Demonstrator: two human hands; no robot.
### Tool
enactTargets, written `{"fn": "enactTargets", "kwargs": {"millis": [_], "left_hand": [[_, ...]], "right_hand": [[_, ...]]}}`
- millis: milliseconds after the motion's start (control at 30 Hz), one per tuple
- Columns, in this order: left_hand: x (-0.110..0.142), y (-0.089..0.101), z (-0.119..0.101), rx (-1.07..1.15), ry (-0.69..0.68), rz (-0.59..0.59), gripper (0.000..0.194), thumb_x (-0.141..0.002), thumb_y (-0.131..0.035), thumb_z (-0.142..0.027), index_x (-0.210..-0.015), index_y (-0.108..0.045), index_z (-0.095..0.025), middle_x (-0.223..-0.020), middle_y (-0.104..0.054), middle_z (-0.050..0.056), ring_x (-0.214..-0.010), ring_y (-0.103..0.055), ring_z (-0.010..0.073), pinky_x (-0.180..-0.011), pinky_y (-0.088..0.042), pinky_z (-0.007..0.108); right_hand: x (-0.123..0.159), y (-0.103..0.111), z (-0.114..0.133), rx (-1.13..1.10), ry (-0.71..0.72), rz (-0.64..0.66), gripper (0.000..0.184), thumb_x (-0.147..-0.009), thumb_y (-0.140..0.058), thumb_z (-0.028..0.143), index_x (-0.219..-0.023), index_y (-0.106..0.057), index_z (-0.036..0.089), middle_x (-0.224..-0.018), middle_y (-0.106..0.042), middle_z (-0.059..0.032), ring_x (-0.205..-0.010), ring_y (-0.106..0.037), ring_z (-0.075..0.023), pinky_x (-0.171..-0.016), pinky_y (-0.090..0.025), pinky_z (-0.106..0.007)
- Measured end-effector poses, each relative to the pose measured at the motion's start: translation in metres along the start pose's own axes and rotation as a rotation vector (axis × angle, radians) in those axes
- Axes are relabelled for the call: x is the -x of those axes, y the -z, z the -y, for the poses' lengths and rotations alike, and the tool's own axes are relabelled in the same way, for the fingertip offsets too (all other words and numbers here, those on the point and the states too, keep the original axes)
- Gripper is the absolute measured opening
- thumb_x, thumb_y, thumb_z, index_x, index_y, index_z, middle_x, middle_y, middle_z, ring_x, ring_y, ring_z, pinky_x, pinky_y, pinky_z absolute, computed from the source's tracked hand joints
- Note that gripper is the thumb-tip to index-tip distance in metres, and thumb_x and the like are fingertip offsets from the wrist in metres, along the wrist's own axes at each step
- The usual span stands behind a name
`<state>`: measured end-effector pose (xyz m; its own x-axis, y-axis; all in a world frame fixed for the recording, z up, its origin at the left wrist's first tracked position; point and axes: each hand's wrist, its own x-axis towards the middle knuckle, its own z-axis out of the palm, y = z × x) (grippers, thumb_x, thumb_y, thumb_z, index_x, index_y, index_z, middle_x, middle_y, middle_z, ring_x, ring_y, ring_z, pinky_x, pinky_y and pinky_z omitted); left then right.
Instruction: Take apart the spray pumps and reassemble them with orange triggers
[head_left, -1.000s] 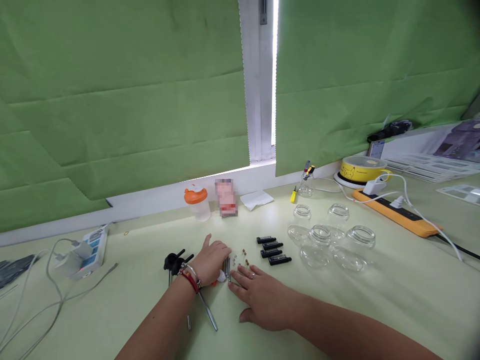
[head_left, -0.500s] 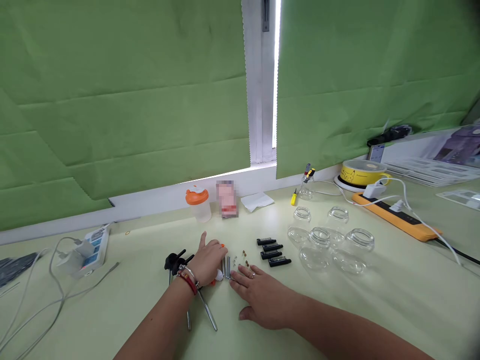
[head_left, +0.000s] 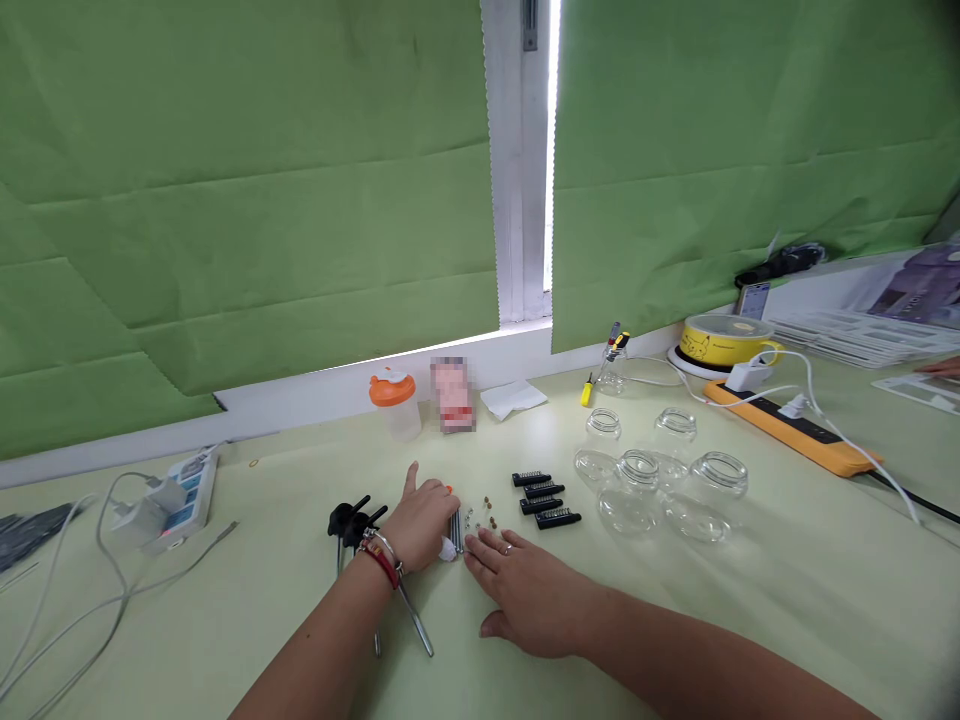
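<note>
The left hand [head_left: 421,527] bends, one finger outstretched, while the right hand [head_left: 531,596] spreads palm down beside it.

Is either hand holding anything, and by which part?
The left hand curls at slim silvery metal rods; whether it grips any cannot be told. The right hand, palm-down, apparently holds nothing.

red bracelet [head_left: 383,564], silver bangle [head_left: 387,543], ring [head_left: 508,549]

One head-worn view, looking forward and down over table [head_left: 217,610] from wearer's side; left hand [head_left: 420,525] and right hand [head_left: 531,595] at arm's length, lower centre; curtains [head_left: 300,200], window frame [head_left: 516,190] across upper half
</note>
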<state>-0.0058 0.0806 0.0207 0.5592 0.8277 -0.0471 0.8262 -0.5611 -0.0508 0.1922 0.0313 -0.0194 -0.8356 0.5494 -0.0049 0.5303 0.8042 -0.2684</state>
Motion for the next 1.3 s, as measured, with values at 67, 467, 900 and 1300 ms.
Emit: {"fn": "enactTargets", "kwargs": {"millis": [67,467,900,1300], "left_hand": [[-0.001,0.001,-0.002,0.004,0.003,-0.001,0.017,-0.061,-0.057,-0.007,-0.072,-0.054,-0.020,-0.083,-0.061,0.001,-0.095,-0.054,0.0216,-0.107,-0.003,0.057],[-0.012,-0.002,-0.010,0.010,-0.001,-0.028,0.007,-0.068,-0.061,-0.015,-0.072,-0.058,-0.020,-0.078,-0.061,0.001,-0.092,-0.053,0.0211,-0.107,0.000,0.057],[-0.016,0.000,-0.019,0.011,-0.014,-0.008,0.006,-0.070,-0.060,-0.015,-0.071,-0.057,-0.020,-0.078,-0.059,0.001,-0.093,-0.053,0.0213,-0.108,0.001,0.056],[-0.020,-0.002,-0.023,0.023,-0.028,-0.010,0.006,-0.074,-0.056,-0.015,-0.073,-0.059,-0.020,-0.077,-0.060,0.001,-0.091,-0.052,0.0205,-0.107,0.001,0.058]], "right_hand": [[0.003,0.002,0.003,0.040,-0.004,-0.014,0.074,-0.086,-0.041,0.054,-0.139,-0.030,0.005,-0.146,-0.025,-0.0198,-0.134,-0.023,-0.0317,-0.107,-0.024,-0.047],[0.009,0.010,0.010,0.155,0.014,-0.010,0.074,-0.086,-0.040,0.056,-0.133,-0.039,-0.001,-0.139,-0.034,-0.0250,-0.129,-0.032,-0.0336,-0.098,-0.037,-0.046],[0.014,0.014,0.014,0.147,-0.023,0.077,0.080,-0.080,-0.051,0.055,-0.137,-0.034,0.002,-0.143,-0.026,-0.0232,-0.128,-0.033,-0.0372,-0.095,-0.041,-0.049],[0.014,0.016,0.013,0.193,-0.045,0.099,0.080,-0.081,-0.048,0.057,-0.135,-0.036,-0.001,-0.141,-0.029,-0.0260,-0.129,-0.033,-0.0350,-0.093,-0.042,-0.045]]}}
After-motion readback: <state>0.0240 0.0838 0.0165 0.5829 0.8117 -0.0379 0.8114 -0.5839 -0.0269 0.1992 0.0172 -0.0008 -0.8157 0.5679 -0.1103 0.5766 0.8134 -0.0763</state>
